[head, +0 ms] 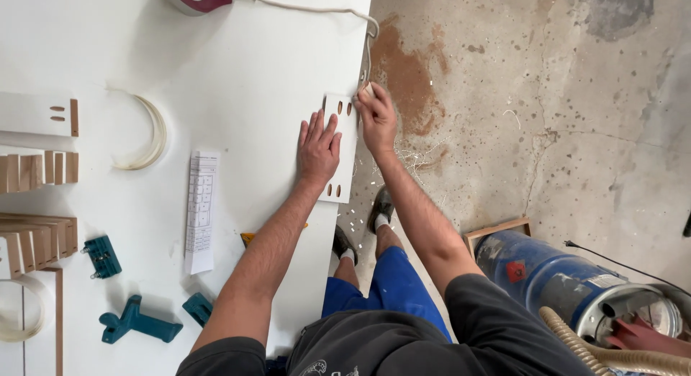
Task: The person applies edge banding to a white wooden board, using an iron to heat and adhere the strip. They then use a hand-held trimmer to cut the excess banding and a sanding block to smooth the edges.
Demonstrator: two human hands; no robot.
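White panel [344, 147] under left hand [317, 149], right hand [376, 117] beside

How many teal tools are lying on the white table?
3: a blocky one beside the paper sheet, a long one near the front edge, a small one against the left forearm, partly hidden.
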